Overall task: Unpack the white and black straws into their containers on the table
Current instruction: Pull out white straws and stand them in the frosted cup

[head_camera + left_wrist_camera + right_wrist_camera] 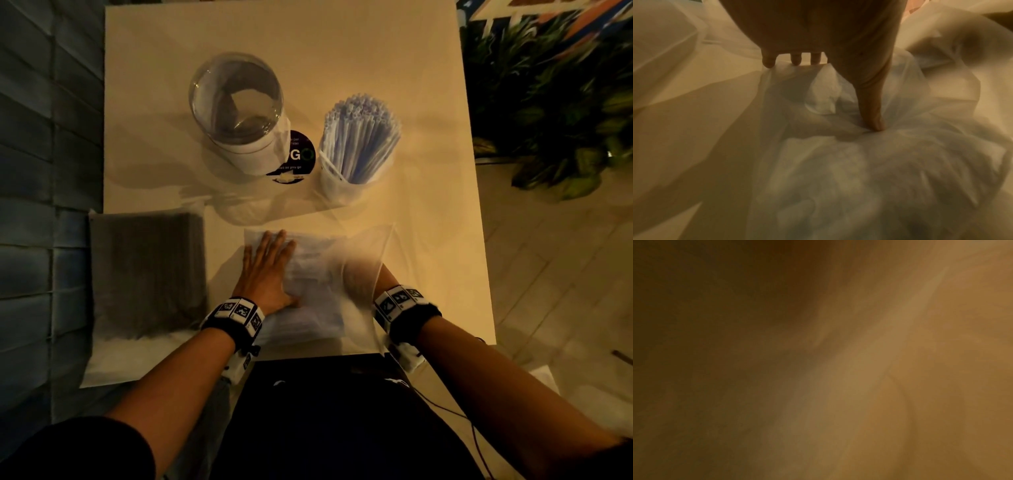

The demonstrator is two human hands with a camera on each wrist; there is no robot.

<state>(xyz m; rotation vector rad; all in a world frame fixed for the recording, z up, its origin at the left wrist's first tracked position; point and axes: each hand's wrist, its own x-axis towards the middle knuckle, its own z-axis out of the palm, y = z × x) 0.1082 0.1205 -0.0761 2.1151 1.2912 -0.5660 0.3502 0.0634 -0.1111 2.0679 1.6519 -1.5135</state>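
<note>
**Hands on the bag of white straws at the near edge**

Left hand lies flat on the white pack, fingers straight and spread, palm pressing down; from the left wrist its thumb digs into the crinkled plastic while three fingertips touch the film further out. Right hand is inside the bag, seen only as a dim shape through the cloudy plastic, so I cannot tell whether it is gripping anything or lying loose. Its wrist camera gives nothing but a brown blur.

Biggest thing in front of the person is the table, pale and square. On its left near side, partly hanging over the edge, lies the black pack, a flat dark block of straws in clear wrap, well apart from both hands. The white pack sits at the near middle, its bag open toward the right, where the right wrist goes in.

Further back stands the jar, tall, clear, with a wide round mouth and a white band low on it; what is inside I cannot make out. Just to its right stands the cup, smaller and see-through, packed with upright white straws fanning out at the top. Between jar and cup a black round sticker shows on the tabletop, half hidden by the jar.

Off the table's right side are green plants. Both wrists wear black bands with square markers.
</note>
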